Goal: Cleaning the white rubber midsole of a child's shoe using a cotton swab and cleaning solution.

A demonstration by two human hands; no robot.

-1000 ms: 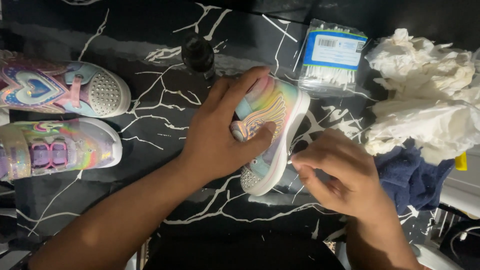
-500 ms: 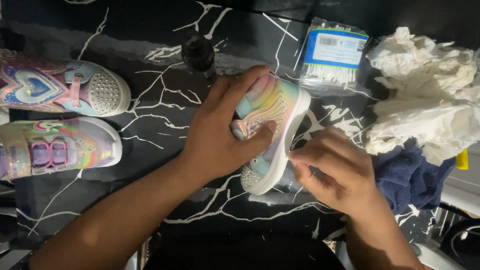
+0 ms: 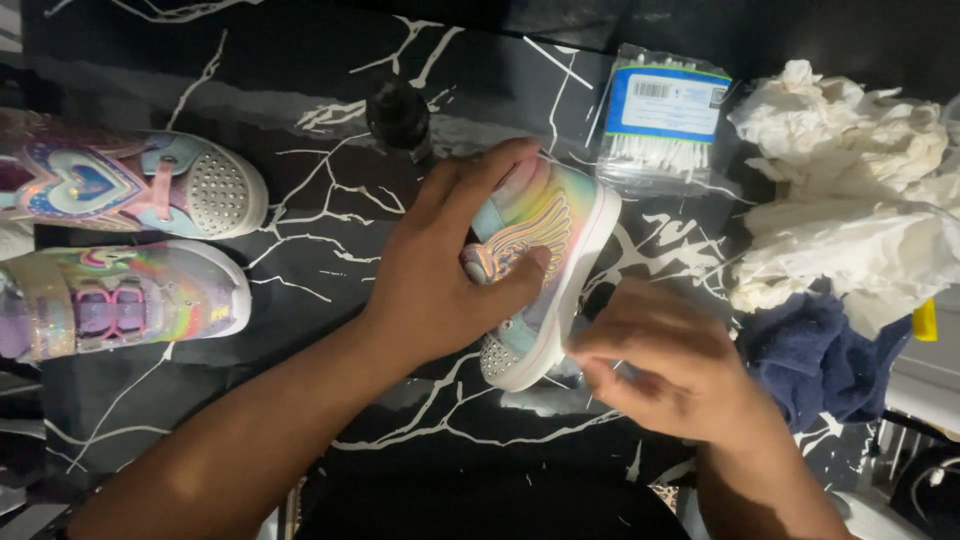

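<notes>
Left hand (image 3: 440,275) fingers clamped on rainbow shoe (image 3: 548,235), right hand (image 3: 665,365) fingers pinched together at its white sole

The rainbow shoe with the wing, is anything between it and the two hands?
No. The left hand grips the rainbow shoe directly, and the right hand pinches right at its white sole edge; whatever it pinches is too small to see.

Open table (image 3: 330,300) left of the held shoe (image 3: 560,215); swab pack (image 3: 662,120), tissues (image 3: 850,190) crowd its right.
</notes>
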